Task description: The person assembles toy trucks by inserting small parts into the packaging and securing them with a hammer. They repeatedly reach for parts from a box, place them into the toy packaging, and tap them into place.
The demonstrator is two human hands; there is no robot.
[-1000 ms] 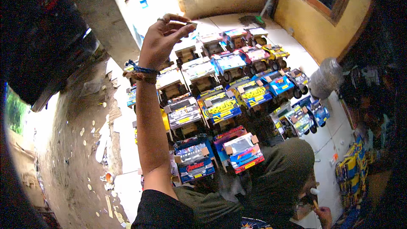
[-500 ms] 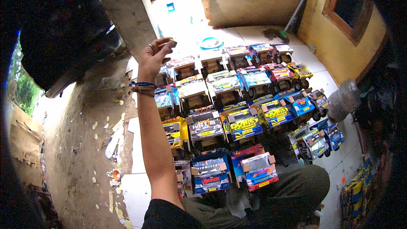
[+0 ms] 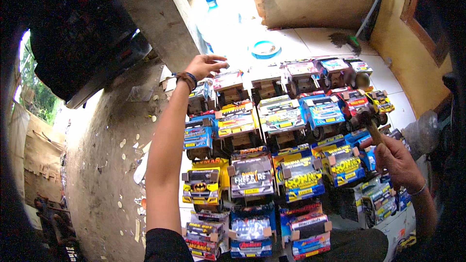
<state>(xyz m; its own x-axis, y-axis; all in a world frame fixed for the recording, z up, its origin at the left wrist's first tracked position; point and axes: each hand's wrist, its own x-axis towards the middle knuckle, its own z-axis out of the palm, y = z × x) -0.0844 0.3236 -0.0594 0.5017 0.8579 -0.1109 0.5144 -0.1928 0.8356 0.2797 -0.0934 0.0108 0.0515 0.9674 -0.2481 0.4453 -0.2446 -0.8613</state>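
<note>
My left hand reaches out over the far left of several rows of toy trucks, a small block pinched at its fingertips. Just below it is a toy truck with a pale printed front. My right hand is closed round the wooden handle of a hammer, whose dark head is up near a red toy truck. Small brown blocks stick out at the sides of many truck fronts, such as the yellow-and-black truck and the grey truck.
Beyond the trucks a blue-rimmed dish rests on the white tiles. Farther back stands a large clear bottle with a blue cap. A broom leans by the yellow wall. Scraps litter the dirt floor at left.
My right hand has come into view from the right with the hammer. The view has shifted, and my left hand, still pinching the small block, is now lower over the far-left trucks.
</note>
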